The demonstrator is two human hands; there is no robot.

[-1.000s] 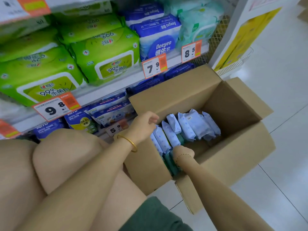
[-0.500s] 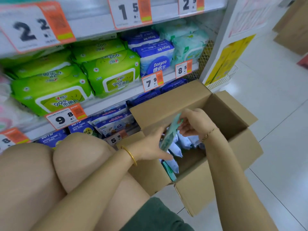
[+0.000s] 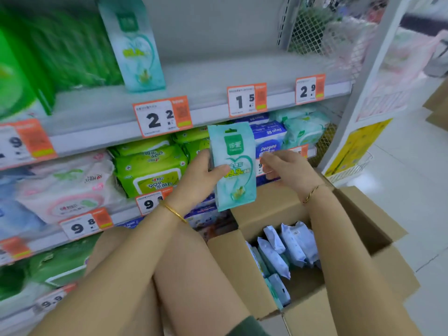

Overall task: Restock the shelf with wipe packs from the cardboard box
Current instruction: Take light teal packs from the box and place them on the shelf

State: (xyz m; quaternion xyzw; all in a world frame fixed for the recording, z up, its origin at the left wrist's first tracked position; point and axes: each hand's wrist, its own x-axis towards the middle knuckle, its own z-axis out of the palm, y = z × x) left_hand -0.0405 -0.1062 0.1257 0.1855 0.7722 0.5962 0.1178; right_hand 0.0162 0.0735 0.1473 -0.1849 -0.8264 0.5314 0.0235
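Observation:
My left hand (image 3: 201, 178) grips a slim teal wipe pack (image 3: 236, 180) upright by its left edge, in front of the middle shelf. To the pack's right my right hand (image 3: 286, 168) hovers with its fingers spread, holding nothing. Below them stands the open cardboard box (image 3: 378, 241) on the floor, with several pale blue wipe packs (image 3: 288, 246) standing on edge inside. The upper shelf (image 3: 218, 76) carries one matching teal pack (image 3: 135, 44) standing upright, and the shelf to its right is bare.
Green wipe packs (image 3: 150, 170) and blue and mint packs (image 3: 278, 137) fill the middle shelf behind my hands. Orange price tags (image 3: 162, 117) line the shelf edges. My knees are under my arms. White floor tiles (image 3: 412, 178) lie to the right.
The teal pack has come up out of the box and passed into my left hand. My right hand has let go of it. My view has swung up toward the upper shelf.

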